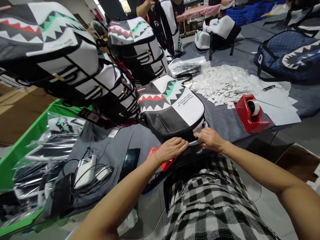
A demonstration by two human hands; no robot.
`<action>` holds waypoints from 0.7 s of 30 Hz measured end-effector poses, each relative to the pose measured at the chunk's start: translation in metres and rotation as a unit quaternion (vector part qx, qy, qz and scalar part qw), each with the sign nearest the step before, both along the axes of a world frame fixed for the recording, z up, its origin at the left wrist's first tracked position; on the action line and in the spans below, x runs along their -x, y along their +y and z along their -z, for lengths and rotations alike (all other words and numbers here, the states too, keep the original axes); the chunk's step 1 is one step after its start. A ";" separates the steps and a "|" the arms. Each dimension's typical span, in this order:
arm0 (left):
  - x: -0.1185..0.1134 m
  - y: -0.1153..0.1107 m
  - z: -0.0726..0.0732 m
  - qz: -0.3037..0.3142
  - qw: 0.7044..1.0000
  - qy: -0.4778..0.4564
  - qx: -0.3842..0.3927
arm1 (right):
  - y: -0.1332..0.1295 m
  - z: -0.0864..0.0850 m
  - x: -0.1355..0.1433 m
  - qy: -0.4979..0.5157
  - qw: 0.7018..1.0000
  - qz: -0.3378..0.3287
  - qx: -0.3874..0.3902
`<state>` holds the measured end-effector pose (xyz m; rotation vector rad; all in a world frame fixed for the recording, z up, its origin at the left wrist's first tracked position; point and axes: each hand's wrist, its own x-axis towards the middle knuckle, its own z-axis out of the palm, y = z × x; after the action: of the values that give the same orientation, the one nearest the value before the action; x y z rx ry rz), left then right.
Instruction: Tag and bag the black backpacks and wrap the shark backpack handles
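Observation:
A black and white backpack (pixel 175 106) with a red and green zigzag pattern lies flat on the dark cloth-covered table, its near edge toward me. My left hand (pixel 172 149) rests on that near edge, fingers curled together over the black side. Just right of it, my right hand (pixel 209 138) pinches the white trim at the bag's near right corner. A red packet (pixel 168 164) lies partly beneath my left hand and wrist.
Stacked backpacks (pixel 82 66) rise at the left. A red tape dispenser (pixel 251 115) stands right, beside white slips (pixel 225 83). A phone (pixel 129 163), a white charger with cables (pixel 85 171) and a green bin (pixel 8 166) are left. A person (pixel 160 23) stands across the table.

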<state>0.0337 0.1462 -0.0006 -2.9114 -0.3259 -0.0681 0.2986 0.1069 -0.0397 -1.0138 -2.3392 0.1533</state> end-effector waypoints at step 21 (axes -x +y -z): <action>-0.091 -0.011 -0.029 -0.234 0.718 -0.181 0.629 | -0.002 0.015 0.009 0.176 0.978 0.069 0.085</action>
<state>0.1250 0.1353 0.0282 -3.9042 -1.8009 -0.5318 0.2900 0.1050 -0.0542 -1.1254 -1.9529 0.4464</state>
